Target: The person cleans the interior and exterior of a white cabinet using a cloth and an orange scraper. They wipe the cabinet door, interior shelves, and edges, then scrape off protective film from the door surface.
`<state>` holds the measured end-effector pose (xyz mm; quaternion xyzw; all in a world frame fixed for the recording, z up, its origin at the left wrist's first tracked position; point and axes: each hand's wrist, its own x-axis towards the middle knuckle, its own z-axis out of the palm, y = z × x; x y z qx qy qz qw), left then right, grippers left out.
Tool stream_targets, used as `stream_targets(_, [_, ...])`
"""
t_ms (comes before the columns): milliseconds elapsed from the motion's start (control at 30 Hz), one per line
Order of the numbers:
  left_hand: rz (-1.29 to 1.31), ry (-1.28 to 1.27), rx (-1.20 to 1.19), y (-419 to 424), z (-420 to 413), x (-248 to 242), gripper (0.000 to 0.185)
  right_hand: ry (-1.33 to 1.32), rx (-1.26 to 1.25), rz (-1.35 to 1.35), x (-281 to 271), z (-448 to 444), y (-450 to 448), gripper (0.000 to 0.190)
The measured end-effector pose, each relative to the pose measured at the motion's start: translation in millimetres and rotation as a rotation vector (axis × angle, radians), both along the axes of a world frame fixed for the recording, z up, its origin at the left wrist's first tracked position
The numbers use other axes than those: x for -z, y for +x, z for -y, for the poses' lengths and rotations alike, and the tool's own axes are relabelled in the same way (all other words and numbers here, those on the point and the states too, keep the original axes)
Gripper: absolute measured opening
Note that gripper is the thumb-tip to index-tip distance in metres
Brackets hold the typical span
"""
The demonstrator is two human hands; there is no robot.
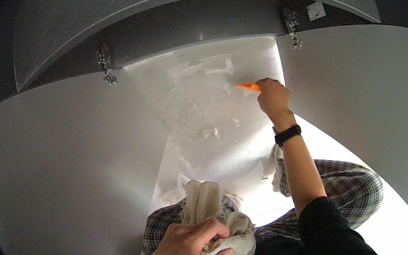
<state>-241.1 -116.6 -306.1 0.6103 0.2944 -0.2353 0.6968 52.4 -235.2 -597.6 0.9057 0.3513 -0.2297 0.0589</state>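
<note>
My right hand grips an orange scraper, its tip at a pale surface between two grey door panels. Torn pieces of whitish film cling to that surface near the scraper. A small crumpled scrap lies lower on it, with flecks and smears around. My left hand is closed around a bunched off-white cloth, close to my body above my knee. One folded end of the cloth sticks up past the fingers. The scraper's far end is hidden inside my right fist.
Grey door panels stand on the left and right, with metal hinges at a dark frame. A white plate sits on the frame. My bent knees in checked trousers flank the lower space. Crumpled white material lies beside the left knee.
</note>
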Motion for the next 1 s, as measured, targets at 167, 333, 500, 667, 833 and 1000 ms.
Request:
stream_targets(167, [-0.038,-0.018,0.052,5,0,-1,0.031,0.496,-0.012,0.113,20,-17,5,0.038])
stream_targets(333, [-0.041,-0.04,0.083,14,2,1,0.033,0.182,-0.218,0.102,54,-58,-17,0.032])
stream_targets(500, [0.097,-0.112,0.011,-7,-2,12,0.034,0.324,-0.209,0.029,52,22,-102,0.043])
stream_targets(667, [0.194,-0.474,-0.447,-41,4,40,0.081,0.15,-0.004,0.061,46,122,-120,0.069])
stream_targets(833, [0.213,-0.553,-0.789,-26,3,14,0.105,-0.001,0.064,0.013,24,122,-146,0.088])
stream_targets(1000, [0.428,-0.404,-1.028,-9,11,26,0.085,0.59,0.453,-1.006,-47,27,-136,0.059])
